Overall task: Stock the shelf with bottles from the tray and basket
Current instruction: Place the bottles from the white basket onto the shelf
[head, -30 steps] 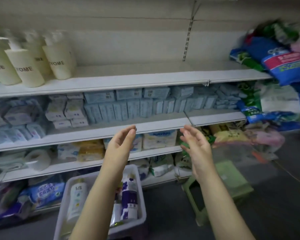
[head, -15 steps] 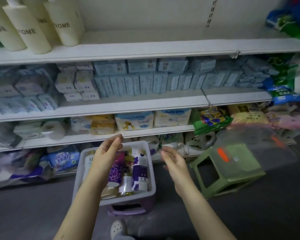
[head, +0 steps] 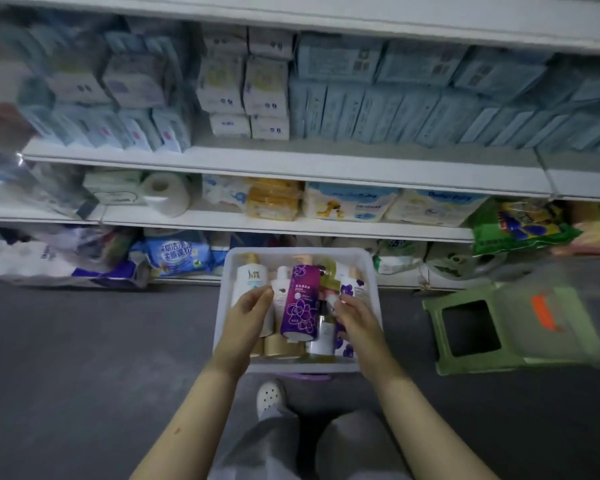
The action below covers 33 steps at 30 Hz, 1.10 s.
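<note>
Hands dropped from shelf (head: pixel 291 161) height into floor basket (head: pixel 370 282); left hand (head: pixel 248 311) fingers together on white bottle (head: pixel 248 277); right hand (head: pixel 355 318) fingers curled beside purple bottle (head: pixel 300 303), grip unclear; next pick prob. starting.

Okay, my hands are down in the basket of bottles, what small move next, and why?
Probably close both hands on the purple bottle: it lies on top in the white basket, between your left hand and right hand, and neither plainly grips anything yet.
</note>
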Each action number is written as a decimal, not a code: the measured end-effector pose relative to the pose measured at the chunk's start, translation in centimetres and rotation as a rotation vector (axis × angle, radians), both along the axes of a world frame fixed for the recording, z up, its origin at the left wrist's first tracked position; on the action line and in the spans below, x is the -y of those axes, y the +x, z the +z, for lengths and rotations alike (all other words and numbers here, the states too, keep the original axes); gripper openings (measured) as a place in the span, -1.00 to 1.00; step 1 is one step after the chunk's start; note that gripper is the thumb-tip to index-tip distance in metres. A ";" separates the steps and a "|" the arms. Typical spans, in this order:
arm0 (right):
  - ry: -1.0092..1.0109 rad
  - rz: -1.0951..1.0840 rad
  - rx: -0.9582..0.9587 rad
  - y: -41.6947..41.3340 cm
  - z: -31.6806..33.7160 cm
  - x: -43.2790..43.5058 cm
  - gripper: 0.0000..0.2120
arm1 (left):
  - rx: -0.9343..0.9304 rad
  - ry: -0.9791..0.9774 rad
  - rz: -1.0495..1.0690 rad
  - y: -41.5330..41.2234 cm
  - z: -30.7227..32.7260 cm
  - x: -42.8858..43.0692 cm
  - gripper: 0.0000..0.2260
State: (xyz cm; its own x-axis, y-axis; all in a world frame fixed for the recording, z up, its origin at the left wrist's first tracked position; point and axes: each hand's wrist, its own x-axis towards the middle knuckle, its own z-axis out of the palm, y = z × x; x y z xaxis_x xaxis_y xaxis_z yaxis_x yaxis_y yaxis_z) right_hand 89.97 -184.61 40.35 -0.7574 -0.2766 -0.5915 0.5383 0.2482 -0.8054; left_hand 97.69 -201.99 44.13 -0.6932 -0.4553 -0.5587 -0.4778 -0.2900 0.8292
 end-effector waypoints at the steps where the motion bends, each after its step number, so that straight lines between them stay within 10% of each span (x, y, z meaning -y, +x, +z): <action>1: 0.030 -0.003 0.027 -0.1 -0.8 0.6 -0.61 | 0.028 0.011 0.005 0.0 -0.7 0.5 -0.79; 33: 0.289 -0.050 0.211 -4.3 -16.4 6.5 -0.39 | 0.224 0.180 0.151 -0.4 -12.0 0.7 -0.90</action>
State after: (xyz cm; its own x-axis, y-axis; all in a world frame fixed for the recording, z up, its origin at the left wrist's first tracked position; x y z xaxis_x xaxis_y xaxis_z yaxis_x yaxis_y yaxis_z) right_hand 85.72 -191.08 23.97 -0.6184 -0.0402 -0.7849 0.7028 0.4185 -0.5752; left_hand 97.30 -202.73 32.13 -0.4758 -0.4237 -0.7708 -0.5829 -0.5043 0.6371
